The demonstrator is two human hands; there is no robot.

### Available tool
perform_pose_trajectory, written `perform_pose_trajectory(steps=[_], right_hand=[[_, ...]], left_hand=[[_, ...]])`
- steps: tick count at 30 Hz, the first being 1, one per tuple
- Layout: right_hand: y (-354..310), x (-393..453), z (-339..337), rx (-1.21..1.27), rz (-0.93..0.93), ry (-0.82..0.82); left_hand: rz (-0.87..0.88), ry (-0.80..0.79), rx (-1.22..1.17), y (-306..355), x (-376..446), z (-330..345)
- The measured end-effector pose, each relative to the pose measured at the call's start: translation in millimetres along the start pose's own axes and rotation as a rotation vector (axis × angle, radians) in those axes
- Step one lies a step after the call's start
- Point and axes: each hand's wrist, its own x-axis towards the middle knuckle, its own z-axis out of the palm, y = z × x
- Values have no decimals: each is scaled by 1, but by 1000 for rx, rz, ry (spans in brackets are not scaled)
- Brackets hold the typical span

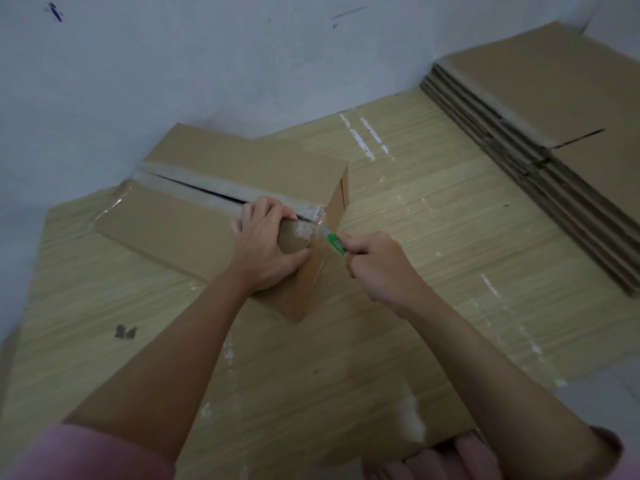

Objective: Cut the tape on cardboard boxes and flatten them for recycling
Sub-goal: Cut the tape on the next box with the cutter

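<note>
A brown cardboard box lies on the wood-pattern floor mat, its top seam taped with clear tape. Along most of the seam a dark slit shows where the flaps have parted. My left hand grips the near flap edge at the box's right end, fingers curled over the seam and thumb on the side wall. My right hand holds a green utility knife, whose blade tip touches the tape at the box's right corner.
A stack of flattened cardboard boxes lies at the right, against the pale wall. The floor mat carries white tape scraps and a small grey mark at the left. My knees show at the bottom edge.
</note>
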Motion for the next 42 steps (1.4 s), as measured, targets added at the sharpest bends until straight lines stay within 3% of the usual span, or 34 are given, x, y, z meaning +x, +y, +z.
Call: perform_pose_trajectory(steps=[15, 20, 27, 32, 36, 42], right_hand=[[15, 1, 49, 306, 54, 142], [16, 1, 51, 279, 58, 131], [17, -14, 44, 328, 52, 77], [14, -20, 20, 682, 160, -63], [19, -21, 19, 640, 75, -140], [16, -28, 30, 758, 122, -131]], left_hand=[[-12, -10, -13, 1, 1, 1], [-24, -12, -33, 1, 2, 0], [-39, -43, -33, 3, 3, -2], [-46, -67, -23, 3, 3, -4], [-56, -68, -10, 4, 2, -4], [-52, -48, -69, 2, 1, -6]])
